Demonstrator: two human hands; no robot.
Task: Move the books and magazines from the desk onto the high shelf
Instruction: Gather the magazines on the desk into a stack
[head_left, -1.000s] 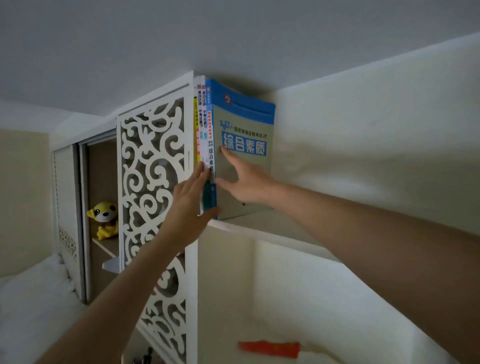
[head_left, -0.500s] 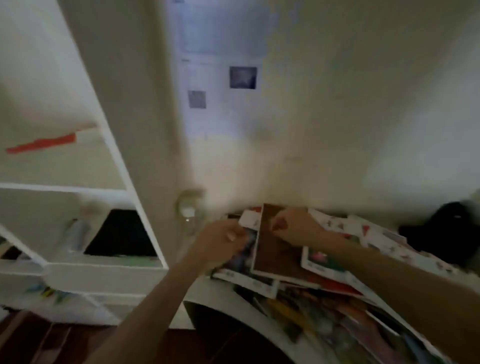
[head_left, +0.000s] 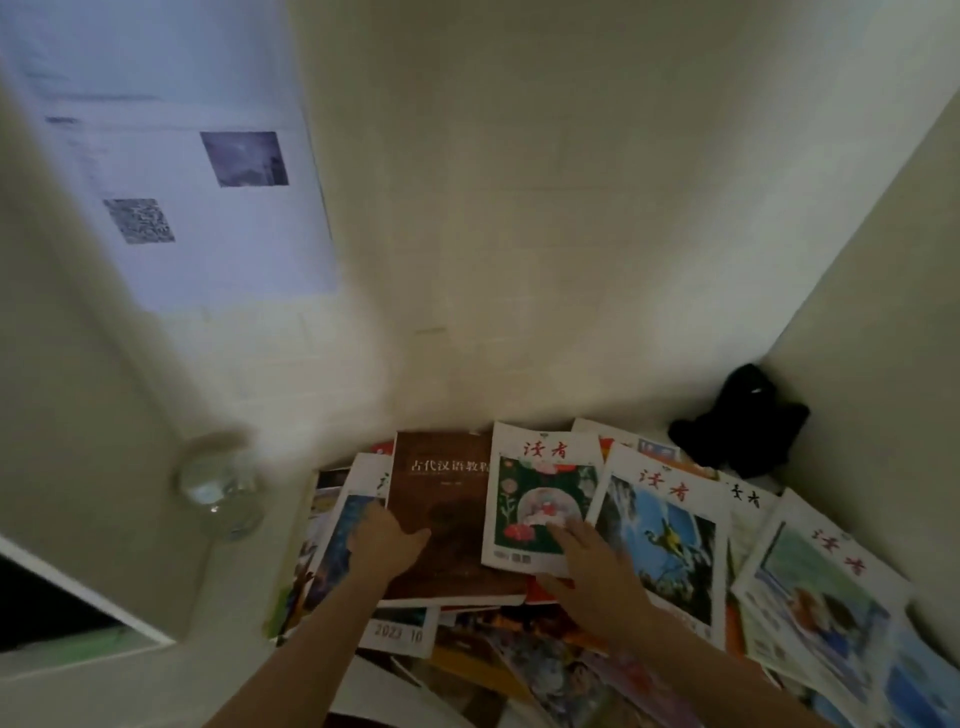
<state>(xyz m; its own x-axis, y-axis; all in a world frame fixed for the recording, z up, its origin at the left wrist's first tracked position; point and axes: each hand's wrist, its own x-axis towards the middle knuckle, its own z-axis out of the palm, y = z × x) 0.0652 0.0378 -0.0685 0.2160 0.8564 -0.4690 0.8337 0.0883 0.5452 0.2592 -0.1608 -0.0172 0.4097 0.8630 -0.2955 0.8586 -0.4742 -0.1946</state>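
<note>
brown book (head_left: 441, 499): flat atop pile | magazines (head_left: 660, 525): colourful covers, overlapping, spread flat, right of book, partly under it

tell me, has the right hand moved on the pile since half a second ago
Yes. The right hand left the brown book and now rests rightward on the flower-cover magazine.

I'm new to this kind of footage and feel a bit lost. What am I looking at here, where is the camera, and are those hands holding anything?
No machine here: a person wears one wide-angle camera on the head, looking down at their own hands. A desk in a wall corner is heaped with magazines and books. The left hand rests on a brown book; whether its fingers curl round the edge, I cannot tell. The right hand lies with straight fingers on a flower-cover magazine. Nothing is lifted. A glass stands left, a black object in the corner.
</note>
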